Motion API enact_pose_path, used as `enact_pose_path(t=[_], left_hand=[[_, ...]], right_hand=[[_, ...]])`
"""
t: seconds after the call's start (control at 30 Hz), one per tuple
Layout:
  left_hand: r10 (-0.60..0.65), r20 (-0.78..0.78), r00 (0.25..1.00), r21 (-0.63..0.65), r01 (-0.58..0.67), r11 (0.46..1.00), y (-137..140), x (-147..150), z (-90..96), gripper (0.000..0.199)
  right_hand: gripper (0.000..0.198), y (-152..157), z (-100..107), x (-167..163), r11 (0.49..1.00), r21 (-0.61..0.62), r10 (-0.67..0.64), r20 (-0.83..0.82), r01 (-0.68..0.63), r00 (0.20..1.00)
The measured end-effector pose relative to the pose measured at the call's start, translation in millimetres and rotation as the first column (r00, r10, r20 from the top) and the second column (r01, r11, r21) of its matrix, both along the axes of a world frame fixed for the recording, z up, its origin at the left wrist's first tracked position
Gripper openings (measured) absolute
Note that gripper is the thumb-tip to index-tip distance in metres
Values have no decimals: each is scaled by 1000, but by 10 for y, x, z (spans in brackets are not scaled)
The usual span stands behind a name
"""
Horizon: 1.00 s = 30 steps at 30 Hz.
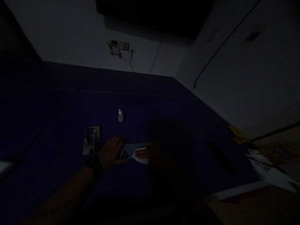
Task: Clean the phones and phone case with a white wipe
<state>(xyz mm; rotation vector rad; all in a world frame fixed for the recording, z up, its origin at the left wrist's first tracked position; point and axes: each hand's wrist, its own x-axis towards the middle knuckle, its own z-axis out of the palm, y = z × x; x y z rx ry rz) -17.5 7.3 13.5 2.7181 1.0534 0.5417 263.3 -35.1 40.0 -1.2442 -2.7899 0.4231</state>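
Observation:
A smartphone [134, 146] lies back side up on the dark blue surface, its camera lenses at the left end. My left hand [112, 150], with a dark watch on the wrist, grips that end, the thumb at the near edge and the fingers at the far edge. Pressed onto the phone's back is a white wipe [142, 158], held under the fingers of my right hand [152, 153]. A patterned phone case [92, 140] rests left of my left hand. Beyond the phone stands a small white-capped dropper bottle [120, 116], upright.
The room is very dim. To the right lie a long dark flat object [220, 156], papers [269, 170] and a yellow item [237, 135]. Wall sockets [123, 46] with cables sit behind the blue surface, below a large black panel [154, 15]. A pale-edged object [6, 167] lies far left.

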Motion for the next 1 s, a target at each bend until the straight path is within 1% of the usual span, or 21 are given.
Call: enact_pose_path(t=[0.03, 0.1, 0.17, 0.23, 0.27, 0.4, 0.47, 0.53, 0.63, 0.7, 0.77, 0.83, 0.87, 0.93, 1.0], left_hand=[[-1, -3, 1000, -2, 1, 1000, 1, 0, -6, 64], [0, -16, 1000, -5, 0, 1000, 4, -1, -14, 65], [6, -28, 1000, -6, -6, 1000, 5, 0, -15, 67], [10, -31, 999, -7, -10, 1000, 5, 1, -11, 67], [9, -29, 1000, -7, -9, 1000, 4, 1, -8, 67], [6, -16, 1000, -2, -6, 1000, 2, 6, 2, 67], [8, -17, 1000, 2, -8, 1000, 2, 9, 4, 68], [9, -24, 1000, 5, -8, 1000, 3, 11, 2, 68], [6, -28, 1000, -3, -6, 1000, 5, 11, -4, 70], [-3, -21, 1000, -15, 2, 1000, 7, 10, -11, 68], [-7, -12, 1000, -25, 7, 1000, 9, 9, -17, 66], [2, 1, 1000, -32, -2, 999, 10, 9, -22, 67], [5, 7, 1000, -37, -4, 999, 10, 8, -24, 68], [5, 22, 1000, -55, -4, 998, 10, 0, -27, 69], [2, 56, 998, -81, 3, 997, 11, -17, -29, 75]], right_hand=[[56, 31, -10, -109, 999, -31, 27, -25, -27, 999], [55, 86, -37, -253, 997, -52, 54, -49, -56, 997], [52, 114, -67, -254, 996, -69, 53, -67, -58, 996], [47, 101, -90, -111, 997, -80, 12, -78, -18, 997], [47, 80, -94, 0, 997, -67, -30, -82, 25, 996], [56, -31, -53, 434, 980, -24, -198, -100, 196, 975], [58, -61, -19, 490, 975, -32, -222, -81, 220, 972], [59, -61, -2, 388, 979, -53, -200, -60, 197, 978], [58, -21, -21, 52, 991, -75, -112, -62, 107, 992], [56, 14, -54, -154, 997, -68, -37, -77, 32, 996], [58, 48, -89, -237, 998, -55, 7, -101, -13, 995], [54, 74, -121, -162, 999, -38, 7, -103, -11, 995], [51, 85, -136, -74, 1000, -19, -16, -95, 14, 995], [48, 98, -163, 159, 995, 26, -94, -112, 97, 989], [42, 106, -187, 388, 976, 66, -193, -170, 206, 966]])
